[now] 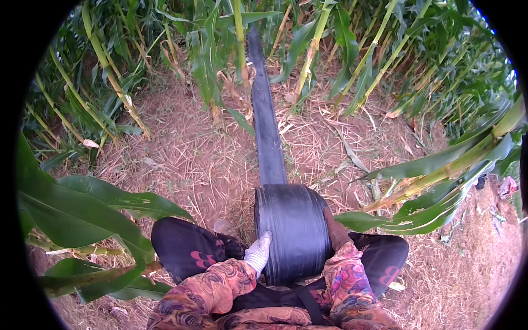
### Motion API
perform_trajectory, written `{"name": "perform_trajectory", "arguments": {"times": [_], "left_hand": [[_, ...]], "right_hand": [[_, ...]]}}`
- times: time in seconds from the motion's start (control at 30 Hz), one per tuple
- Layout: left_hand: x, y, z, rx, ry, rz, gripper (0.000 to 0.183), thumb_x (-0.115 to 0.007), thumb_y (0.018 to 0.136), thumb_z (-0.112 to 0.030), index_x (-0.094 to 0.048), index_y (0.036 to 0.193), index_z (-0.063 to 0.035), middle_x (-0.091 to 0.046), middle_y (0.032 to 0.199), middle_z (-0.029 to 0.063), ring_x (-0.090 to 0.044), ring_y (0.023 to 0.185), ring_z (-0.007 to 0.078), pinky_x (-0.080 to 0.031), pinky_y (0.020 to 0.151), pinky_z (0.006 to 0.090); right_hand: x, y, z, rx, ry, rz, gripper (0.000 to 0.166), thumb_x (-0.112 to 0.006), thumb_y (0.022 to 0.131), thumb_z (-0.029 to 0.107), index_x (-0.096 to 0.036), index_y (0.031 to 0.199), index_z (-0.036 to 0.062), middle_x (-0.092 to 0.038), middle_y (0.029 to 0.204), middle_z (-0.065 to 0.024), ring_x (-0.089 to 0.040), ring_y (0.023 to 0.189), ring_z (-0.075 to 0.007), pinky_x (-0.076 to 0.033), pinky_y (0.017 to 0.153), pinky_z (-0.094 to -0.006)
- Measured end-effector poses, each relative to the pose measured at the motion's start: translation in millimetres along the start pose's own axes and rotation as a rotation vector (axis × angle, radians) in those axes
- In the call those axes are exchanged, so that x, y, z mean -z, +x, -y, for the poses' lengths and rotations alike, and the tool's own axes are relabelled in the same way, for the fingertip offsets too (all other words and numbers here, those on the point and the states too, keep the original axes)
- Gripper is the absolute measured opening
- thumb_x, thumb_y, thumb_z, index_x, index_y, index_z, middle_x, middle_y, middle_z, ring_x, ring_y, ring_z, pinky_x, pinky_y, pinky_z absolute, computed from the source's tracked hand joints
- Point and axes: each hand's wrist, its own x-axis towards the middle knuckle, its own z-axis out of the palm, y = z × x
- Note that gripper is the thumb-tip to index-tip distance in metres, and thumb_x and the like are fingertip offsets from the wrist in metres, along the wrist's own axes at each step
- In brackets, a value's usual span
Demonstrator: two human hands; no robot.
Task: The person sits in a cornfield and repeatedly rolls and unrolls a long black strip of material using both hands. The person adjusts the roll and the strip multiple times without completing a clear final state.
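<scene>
A large roll of flat black plastic hose (293, 231) stands on its edge between my bent knees. From its far side a flat strip of the hose (267, 123) runs straight ahead over the soil and in among the corn. My left hand (259, 252), in a whitish knit glove, holds the roll's left side, with its thumb on the outer layer. Against the right side lies my right hand (336, 228); its fingers are mostly hidden along the roll's far right edge.
Corn stalks (309, 62) rise on both sides of the strip. Broad corn leaves (95, 210) reach in from the left, and a leaning stalk (445, 169) comes in from the right. Dry straw (189, 156) litters the reddish soil. A pinkish cloth-like item (507, 187) lies far right.
</scene>
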Motion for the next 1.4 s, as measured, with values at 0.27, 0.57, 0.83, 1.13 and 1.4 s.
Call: {"name": "perform_trajectory", "arguments": {"times": [0.27, 0.57, 0.83, 1.13, 1.4], "left_hand": [[18, 106, -3, 0.135, -0.472, -0.058, 0.087, -0.029, 0.081, -0.075, -0.057, 0.119, -0.0017, -0.062, 0.108, 0.0177, -0.057, 0.104, 0.0278, -0.040, 0.093, 0.0339], [-4, 22, -32, -0.187, -0.315, -0.235, 0.069, -0.035, 0.092, -0.055, -0.034, 0.135, -0.0014, -0.052, 0.123, 0.0218, -0.048, 0.116, 0.0342, -0.034, 0.100, 0.0389], [21, 45, -28, -0.203, -0.207, -0.316, 0.087, -0.067, 0.073, -0.051, -0.030, 0.136, -0.0026, -0.056, 0.117, 0.0240, -0.054, 0.109, 0.0347, -0.039, 0.096, 0.0387], [48, 82, -65, -0.208, -0.200, -0.139, 0.087, -0.064, 0.076, -0.055, -0.032, 0.136, -0.0021, -0.053, 0.122, 0.0215, -0.051, 0.114, 0.0308, -0.037, 0.098, 0.0366], [21, 81, 16, -0.165, -0.510, -0.284, 0.077, -0.048, 0.084, -0.060, -0.036, 0.134, -0.0037, -0.053, 0.121, 0.0179, -0.050, 0.112, 0.0276, -0.035, 0.098, 0.0368]], "right_hand": [[-7, -33, 12, 0.435, 0.116, 0.134, 0.061, -0.058, 0.087, 0.040, -0.044, 0.129, -0.0033, -0.058, 0.115, -0.0131, -0.055, 0.101, -0.0199, -0.042, 0.090, -0.0316], [-22, 10, 37, 0.346, -0.001, -0.219, 0.062, -0.060, 0.083, 0.045, -0.052, 0.121, -0.0028, -0.059, 0.113, -0.0209, -0.056, 0.105, -0.0281, -0.040, 0.092, -0.0356], [-42, 37, 82, 0.430, 0.310, -0.022, 0.064, -0.064, 0.081, 0.043, -0.050, 0.123, -0.0044, -0.058, 0.116, -0.0149, -0.055, 0.105, -0.0236, -0.041, 0.092, -0.0350], [-27, 36, 45, 0.121, 0.589, 0.250, 0.065, -0.052, 0.087, 0.053, -0.050, 0.124, -0.0007, -0.059, 0.113, -0.0108, -0.057, 0.099, -0.0194, -0.045, 0.087, -0.0327], [-56, 32, 69, 0.221, 0.278, 0.096, 0.065, -0.054, 0.086, 0.050, -0.050, 0.123, -0.0038, -0.058, 0.112, -0.0128, -0.056, 0.097, -0.0201, -0.043, 0.087, -0.0331]]}}
